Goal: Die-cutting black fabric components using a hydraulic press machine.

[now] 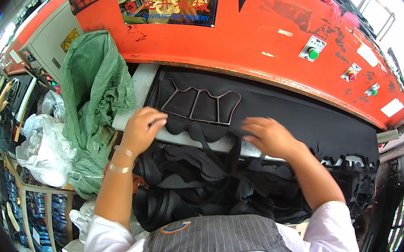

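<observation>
Metal frame [195, 104] lies flat on the black sheet [306, 118], left part of the pale bed [140, 85], ahead of and between my hands. Long axis runs left to right, across my body; near edge faces me, slanting slightly nearer me toward its right end. My left hand [138, 128] is nearer: fingertips right by the frame's near-left corner, touching or not, can't tell. My right hand [275, 137] sits just off the near-right corner, small gap between.

Left fingers: bent, thumb close under them, only a slight opening; can't tell if they pinch any black material. Right fingers: half-curled, loosely spread, thumb apart, a bit blurred; no hold visible.

Frame look: thin, dull metal, brownish along the rim, wavy far edge, nearly straight near edge, flared upper right corner. Inner bars split it into sections; black sheet shows through.

Around it: black scraps [211, 174] heaped on my side of the bed, orange-red machine [250, 45] beyond, green sack [87, 72] at left.
</observation>
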### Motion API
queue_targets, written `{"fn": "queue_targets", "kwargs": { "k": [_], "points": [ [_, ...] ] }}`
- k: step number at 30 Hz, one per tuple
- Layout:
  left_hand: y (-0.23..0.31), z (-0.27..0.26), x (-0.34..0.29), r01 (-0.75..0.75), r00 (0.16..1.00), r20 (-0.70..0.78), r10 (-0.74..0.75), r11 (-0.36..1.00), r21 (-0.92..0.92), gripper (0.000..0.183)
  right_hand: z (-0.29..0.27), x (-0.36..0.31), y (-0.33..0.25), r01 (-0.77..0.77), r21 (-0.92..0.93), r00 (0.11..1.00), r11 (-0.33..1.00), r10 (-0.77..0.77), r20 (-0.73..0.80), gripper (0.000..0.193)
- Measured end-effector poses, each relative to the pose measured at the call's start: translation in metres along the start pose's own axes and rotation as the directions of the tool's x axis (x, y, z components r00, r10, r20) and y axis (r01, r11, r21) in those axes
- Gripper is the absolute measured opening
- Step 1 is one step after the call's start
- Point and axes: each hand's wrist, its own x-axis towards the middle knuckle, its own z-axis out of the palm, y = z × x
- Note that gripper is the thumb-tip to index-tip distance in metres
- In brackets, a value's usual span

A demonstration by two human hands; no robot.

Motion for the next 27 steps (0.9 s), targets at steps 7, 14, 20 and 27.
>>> {"fn": "queue_targets", "kwargs": {
  "k": [7, 14, 20, 27],
  "points": [
    [-0.065, 0.033, -0.013, -0.107, 0.983, 0.166, 0.075, 0.976, 0.191, 0.013, 0.092, 0.094, -0.035, 0.118, -0.215, 0.946, 0.970, -0.044, 0.322, 0.022],
    [-0.061, 0.028, -0.011, -0.167, 0.979, 0.139, 0.151, 0.980, 0.107, 0.005, 0.079, 0.101, -0.038, 0.094, -0.090, 0.911, 0.991, -0.049, 0.410, 0.020],
    [-0.057, 0.024, 0.000, -0.123, 0.984, 0.132, 0.116, 0.992, 0.042, 0.005, 0.052, 0.135, -0.036, -0.077, 0.050, 0.749, 0.996, 0.025, 0.662, 0.035],
    [-0.058, 0.026, 0.010, -0.106, 0.993, 0.059, 0.104, 0.993, 0.050, 0.007, 0.043, 0.178, -0.031, -0.247, 0.035, 0.442, 0.968, 0.081, 0.893, 0.045]
  ]
}}
